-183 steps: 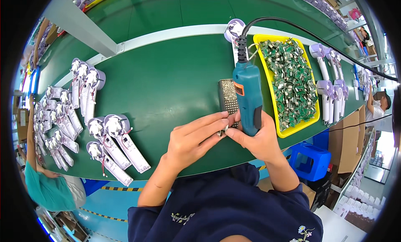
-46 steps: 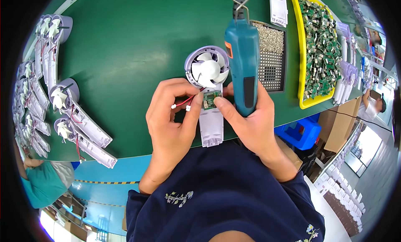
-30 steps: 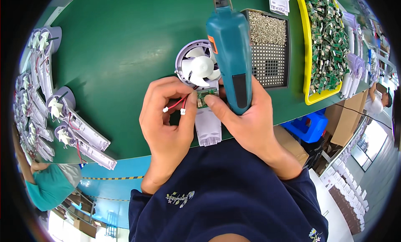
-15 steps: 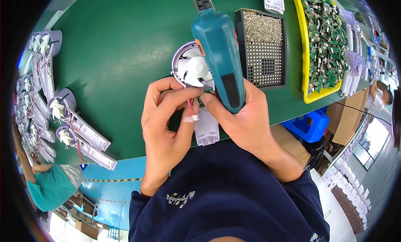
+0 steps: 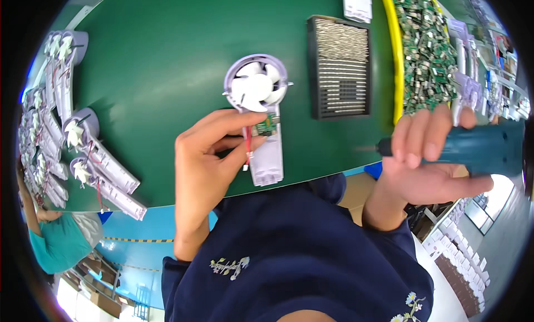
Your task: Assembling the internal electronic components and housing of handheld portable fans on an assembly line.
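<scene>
On the bench lies a lavender fan housing with a white fan blade in its round head. My left hand rests over its handle, thumb and fingertips closed on a small green circuit board set in the handle. A red wire with a white plug hangs beside that hand. Off to the right, my right hand is wrapped round a teal electric screwdriver. The tool lies sideways in the grip, its black nose and blurred bit pointing left, apart from the housing.
A black screw tray stands right of the fan, and beyond it a yellow bin of green circuit boards. More fan housings lie at the left edge. A white shell part is at the back. Another person sits at lower left.
The screwdriver, which was upright over the fan, is now sideways at the far right in my right hand. That hand has left the board; my left hand stays there.
</scene>
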### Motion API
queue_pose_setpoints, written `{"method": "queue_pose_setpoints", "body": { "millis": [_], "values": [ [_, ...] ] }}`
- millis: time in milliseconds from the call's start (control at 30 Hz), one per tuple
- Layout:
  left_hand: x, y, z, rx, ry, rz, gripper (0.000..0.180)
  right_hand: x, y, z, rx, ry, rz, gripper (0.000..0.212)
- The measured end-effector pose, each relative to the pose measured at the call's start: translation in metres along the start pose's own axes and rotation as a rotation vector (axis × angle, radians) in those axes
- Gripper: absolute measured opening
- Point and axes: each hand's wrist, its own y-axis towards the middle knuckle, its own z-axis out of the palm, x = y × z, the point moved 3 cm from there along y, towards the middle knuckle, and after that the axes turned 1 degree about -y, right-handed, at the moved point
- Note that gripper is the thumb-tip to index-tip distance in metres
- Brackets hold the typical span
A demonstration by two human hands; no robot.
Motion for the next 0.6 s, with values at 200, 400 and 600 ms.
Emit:
{"method": "queue_pose_setpoints", "body": {
  "millis": [200,400,600],
  "values": [
    [-0.006,0.006,0.012,0.037,0.038,-0.046,0.031,-0.002,0.028,-0.012,0.266,-0.039,-0.297,0.087],
    [-0.008,0.011,0.026,0.022,0.047,-0.010,0.031,-0.021,0.042,-0.018,0.421,-0.020,-0.240,0.096],
    [-0.009,0.011,0.031,-0.023,0.084,0.009,0.031,-0.026,0.039,-0.030,0.367,0.004,-0.241,0.095]
  ]
}}
